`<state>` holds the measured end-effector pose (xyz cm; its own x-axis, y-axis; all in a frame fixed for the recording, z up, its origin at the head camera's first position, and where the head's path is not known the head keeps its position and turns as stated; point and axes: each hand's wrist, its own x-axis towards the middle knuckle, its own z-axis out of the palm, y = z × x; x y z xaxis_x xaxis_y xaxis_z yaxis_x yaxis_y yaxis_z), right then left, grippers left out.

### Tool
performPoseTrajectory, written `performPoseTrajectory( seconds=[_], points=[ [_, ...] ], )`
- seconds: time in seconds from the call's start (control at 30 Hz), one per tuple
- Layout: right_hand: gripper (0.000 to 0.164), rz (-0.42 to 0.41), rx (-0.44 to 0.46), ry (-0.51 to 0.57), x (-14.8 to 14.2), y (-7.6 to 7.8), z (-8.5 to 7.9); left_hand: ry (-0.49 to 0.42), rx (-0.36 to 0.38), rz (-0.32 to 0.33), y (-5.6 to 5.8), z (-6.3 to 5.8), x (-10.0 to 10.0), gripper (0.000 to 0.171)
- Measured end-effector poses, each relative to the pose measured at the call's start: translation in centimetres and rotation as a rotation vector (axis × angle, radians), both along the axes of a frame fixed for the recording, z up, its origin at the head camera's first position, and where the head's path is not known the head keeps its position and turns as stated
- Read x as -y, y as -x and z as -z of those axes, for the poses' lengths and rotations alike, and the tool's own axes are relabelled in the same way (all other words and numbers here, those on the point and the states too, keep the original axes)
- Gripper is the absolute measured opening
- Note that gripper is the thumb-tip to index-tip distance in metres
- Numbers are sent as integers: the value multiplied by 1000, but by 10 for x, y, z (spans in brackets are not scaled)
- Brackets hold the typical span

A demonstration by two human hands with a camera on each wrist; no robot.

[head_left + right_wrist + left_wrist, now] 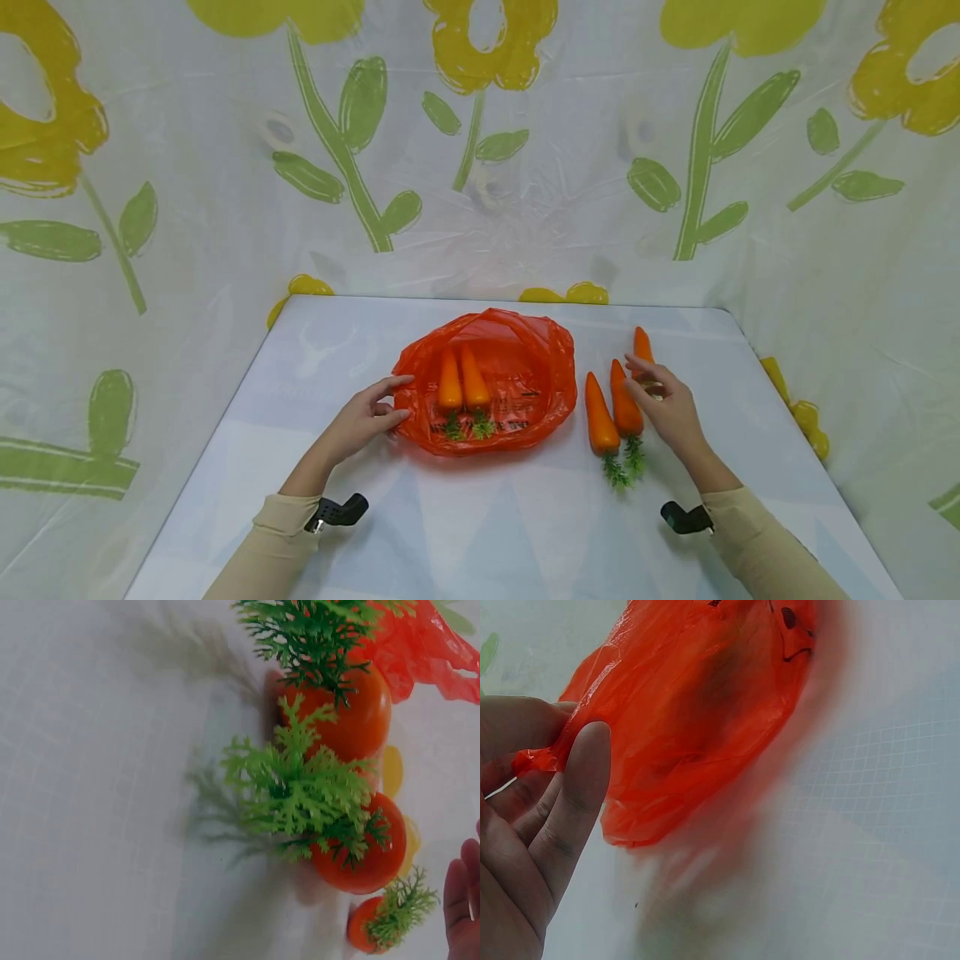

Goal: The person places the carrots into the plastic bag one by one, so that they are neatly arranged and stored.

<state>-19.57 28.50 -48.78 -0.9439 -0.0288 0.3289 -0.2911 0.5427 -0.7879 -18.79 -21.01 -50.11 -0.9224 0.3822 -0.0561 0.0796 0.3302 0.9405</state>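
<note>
My left hand [363, 423] pinches the left rim of a red plastic bag [558, 367]; the left wrist view shows the thin film [697, 697] caught between thumb and fingers. Two carrots with green tops lie side by side in the bag's wide mouth, a left carrot [449, 387] and a right carrot [474, 385]. To the right of the bag lie a near carrot [601, 423], a middle carrot [626, 407] and a far carrot [642, 343]. Over the far carrot hovers my right hand [673, 415], fingers extended and holding nothing; it partly hides that carrot.
The pale table [450, 533] has its back edge just behind the bag. A curtain [555, 183] printed with yellow flowers and green leaves hangs around the table's back and sides. Each wrist carries a black strapped device [341, 510].
</note>
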Motion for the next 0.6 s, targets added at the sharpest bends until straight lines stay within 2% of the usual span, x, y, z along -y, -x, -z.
performPoseTrajectory(
  seconds=[0.23,0.6],
  points=[
    [42,37,-32,17,-9,2,3,3,11,-5,0,-2,-1,58],
    [44,108,23,29,-23,14,14,14,5,-11,0,-2,0,58]
  ],
)
